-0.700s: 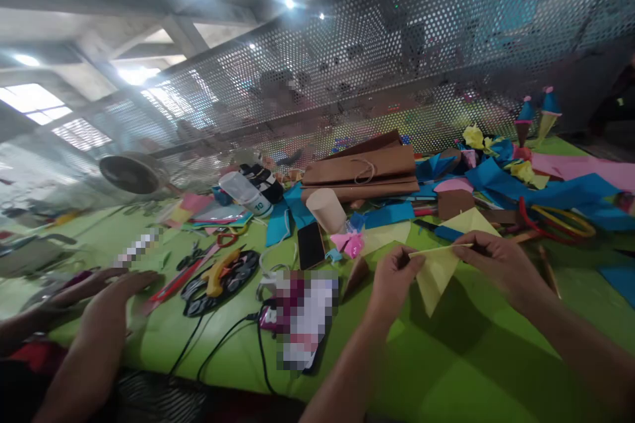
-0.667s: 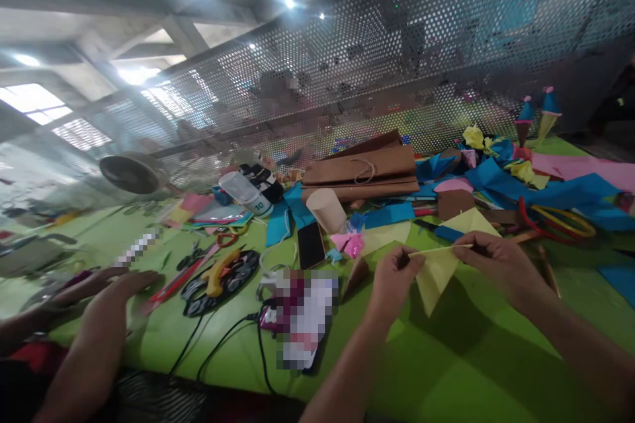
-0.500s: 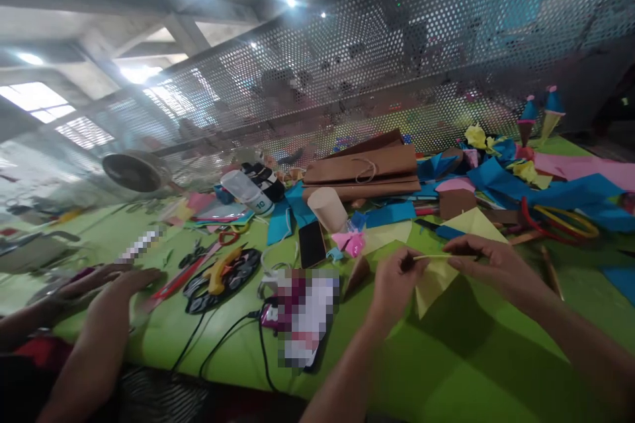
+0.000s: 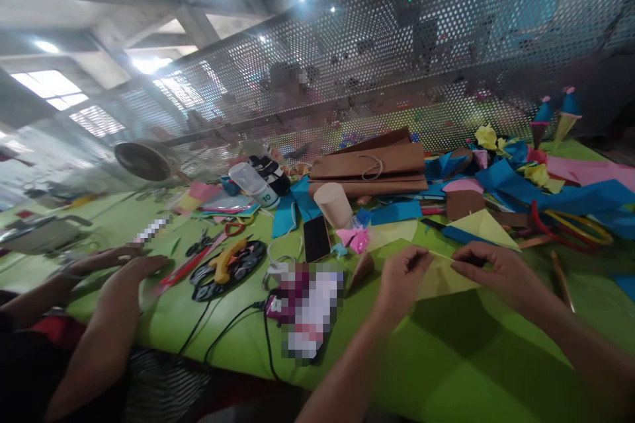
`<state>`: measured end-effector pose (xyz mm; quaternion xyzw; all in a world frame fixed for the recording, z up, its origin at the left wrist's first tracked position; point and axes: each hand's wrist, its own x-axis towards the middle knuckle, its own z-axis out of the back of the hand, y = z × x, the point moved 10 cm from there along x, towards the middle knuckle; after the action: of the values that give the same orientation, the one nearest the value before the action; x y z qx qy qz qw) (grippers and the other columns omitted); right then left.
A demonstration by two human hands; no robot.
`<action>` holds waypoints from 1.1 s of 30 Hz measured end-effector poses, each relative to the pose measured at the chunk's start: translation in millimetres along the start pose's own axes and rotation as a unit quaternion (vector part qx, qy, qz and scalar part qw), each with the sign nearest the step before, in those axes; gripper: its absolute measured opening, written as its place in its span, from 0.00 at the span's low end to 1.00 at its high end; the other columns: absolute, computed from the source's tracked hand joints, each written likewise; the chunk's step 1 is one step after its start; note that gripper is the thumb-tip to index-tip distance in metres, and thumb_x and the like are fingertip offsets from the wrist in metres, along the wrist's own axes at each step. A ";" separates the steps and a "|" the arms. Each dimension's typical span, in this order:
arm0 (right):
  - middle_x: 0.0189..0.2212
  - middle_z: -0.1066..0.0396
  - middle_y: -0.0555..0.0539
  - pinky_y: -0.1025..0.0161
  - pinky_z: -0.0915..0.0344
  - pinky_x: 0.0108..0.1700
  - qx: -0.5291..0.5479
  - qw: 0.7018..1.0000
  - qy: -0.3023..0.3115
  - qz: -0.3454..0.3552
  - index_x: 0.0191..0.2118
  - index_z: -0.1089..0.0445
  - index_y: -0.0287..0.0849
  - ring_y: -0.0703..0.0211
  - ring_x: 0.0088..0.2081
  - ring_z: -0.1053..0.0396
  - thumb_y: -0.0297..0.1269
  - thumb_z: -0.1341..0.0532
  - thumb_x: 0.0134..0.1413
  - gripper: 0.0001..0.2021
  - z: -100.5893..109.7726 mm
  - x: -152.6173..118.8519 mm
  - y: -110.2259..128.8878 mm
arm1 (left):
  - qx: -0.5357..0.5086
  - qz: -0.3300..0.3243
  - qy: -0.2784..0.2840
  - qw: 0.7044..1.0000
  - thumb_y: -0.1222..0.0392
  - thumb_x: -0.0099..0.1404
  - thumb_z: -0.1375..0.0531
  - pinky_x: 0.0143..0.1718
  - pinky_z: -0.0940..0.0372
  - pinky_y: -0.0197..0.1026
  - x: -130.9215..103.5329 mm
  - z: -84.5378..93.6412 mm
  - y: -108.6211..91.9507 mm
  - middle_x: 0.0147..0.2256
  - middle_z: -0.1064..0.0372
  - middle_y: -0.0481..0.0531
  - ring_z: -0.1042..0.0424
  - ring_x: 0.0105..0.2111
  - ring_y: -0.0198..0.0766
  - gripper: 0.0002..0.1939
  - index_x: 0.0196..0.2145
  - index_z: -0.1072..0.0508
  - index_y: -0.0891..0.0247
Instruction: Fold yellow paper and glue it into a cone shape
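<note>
Between my two hands a piece of yellow paper (image 4: 441,279) is held by its upper edge, just above the green table (image 4: 397,383). My left hand (image 4: 405,277) pinches the edge on the left side. On the right, my right hand (image 4: 483,268) grips the same edge between thumb and fingers. The sheet hangs below the fingers and casts a shadow on the table. A small brown paper cone (image 4: 361,271) lies left of my left hand. Behind my right hand rests another yellow sheet (image 4: 480,228).
Folded brown paper (image 4: 367,168) and a beige roll (image 4: 333,205) stand behind. Red-handled scissors (image 4: 543,228) lie at right, a pencil (image 4: 561,281) nearer. Phones (image 4: 316,239), cables and a black-and-yellow fan-shaped item (image 4: 228,268) are left. A co-worker's hands (image 4: 133,271) rest at far left.
The yellow paper has turned so that its broad face shows and its lower edge spreads out, where a point hung down before. My hands have come slightly closer together. The view has shifted a little.
</note>
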<state>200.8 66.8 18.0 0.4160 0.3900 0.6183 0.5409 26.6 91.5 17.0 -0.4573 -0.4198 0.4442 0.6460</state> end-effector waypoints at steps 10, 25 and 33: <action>0.30 0.27 0.49 0.59 0.39 0.36 0.004 0.998 -0.056 -0.004 0.33 0.25 0.46 0.54 0.34 0.33 0.56 0.34 0.58 0.17 13.7 -0.3 -6.9 | 0.074 -0.004 0.092 0.993 0.53 0.70 0.40 0.33 0.41 0.38 -4.8 -20.6 6.7 0.32 0.28 0.49 0.31 0.31 0.38 0.09 0.37 0.27 0.61; 0.30 0.27 0.50 0.60 0.38 0.37 -0.068 0.993 -0.044 0.089 0.33 0.25 0.46 0.55 0.33 0.32 0.48 0.36 0.63 0.13 3.6 -3.6 13.1 | 0.122 -0.092 0.103 0.983 0.51 0.74 0.45 0.44 0.41 0.41 -2.1 -18.2 -18.7 0.34 0.32 0.51 0.33 0.41 0.42 0.16 0.30 0.34 0.61; 0.29 0.26 0.50 0.61 0.39 0.36 -0.050 0.998 -0.015 0.041 0.33 0.24 0.46 0.55 0.33 0.32 0.52 0.35 0.61 0.15 -1.7 -0.4 4.2 | -0.008 0.018 0.036 0.999 0.54 0.69 0.41 0.30 0.49 0.36 -0.7 -8.1 4.4 0.26 0.44 0.44 0.43 0.29 0.33 0.15 0.26 0.35 0.63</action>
<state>197.7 65.9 21.3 0.4132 0.3330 0.6524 0.5410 33.3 89.8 10.8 -0.4857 -0.3917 0.4355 0.6489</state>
